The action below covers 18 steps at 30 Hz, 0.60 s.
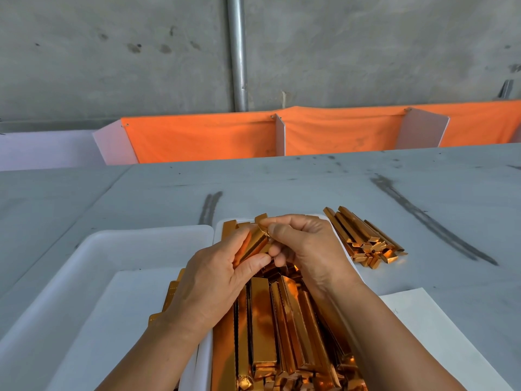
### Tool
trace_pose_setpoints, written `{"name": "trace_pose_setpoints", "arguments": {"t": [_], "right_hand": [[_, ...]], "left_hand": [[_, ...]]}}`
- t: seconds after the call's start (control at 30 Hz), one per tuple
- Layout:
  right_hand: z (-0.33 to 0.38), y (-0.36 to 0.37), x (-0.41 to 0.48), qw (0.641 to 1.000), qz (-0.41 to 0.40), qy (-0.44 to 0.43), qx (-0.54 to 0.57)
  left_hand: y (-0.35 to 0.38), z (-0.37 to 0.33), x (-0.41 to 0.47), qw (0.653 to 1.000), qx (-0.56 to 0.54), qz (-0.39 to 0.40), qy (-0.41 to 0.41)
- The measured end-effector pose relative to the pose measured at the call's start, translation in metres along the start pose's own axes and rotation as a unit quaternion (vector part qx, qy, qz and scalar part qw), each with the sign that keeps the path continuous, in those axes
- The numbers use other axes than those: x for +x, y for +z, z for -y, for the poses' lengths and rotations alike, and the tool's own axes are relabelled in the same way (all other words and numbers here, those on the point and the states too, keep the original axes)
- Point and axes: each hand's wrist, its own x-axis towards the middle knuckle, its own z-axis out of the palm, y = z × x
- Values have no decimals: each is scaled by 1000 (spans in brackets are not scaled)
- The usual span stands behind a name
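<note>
Head view: a gold card strip, partly folded into a slim sleeve, is held up over the far end of a white tray. Its lower part is gripped by the curled fingers and thumb of the left hand, and its upper end is pinched between thumb and forefinger of the right hand.

The strip is judged to be very light, thin and springy, stiff only along its creases, with a glossy foil face that is likely to be slippery and easily dented. It is best taken by the long edges and the end flaps, with light pressure.

The tray beneath the hands is filled with more gold strips, laid roughly lengthwise. A second white tray touches it on the left; a few strips overhang its near side, and nothing else can be made out in it. Finished folded pieces are piled on the grey table just right of the full tray, near a white sheet.
</note>
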Motion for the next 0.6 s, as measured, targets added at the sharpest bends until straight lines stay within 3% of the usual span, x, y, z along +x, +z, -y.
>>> {"name": "trace_pose_setpoints", "arguments": {"t": [0.43,0.6], "right_hand": [[-1,2,-1,1000,-1,-14,13],[-3,4,-3,998,-18,-57,-35]], "left_hand": [[-1,-5,2,997,74,-10,2],[-1,-10,1,996,87,-6,-13]]}}
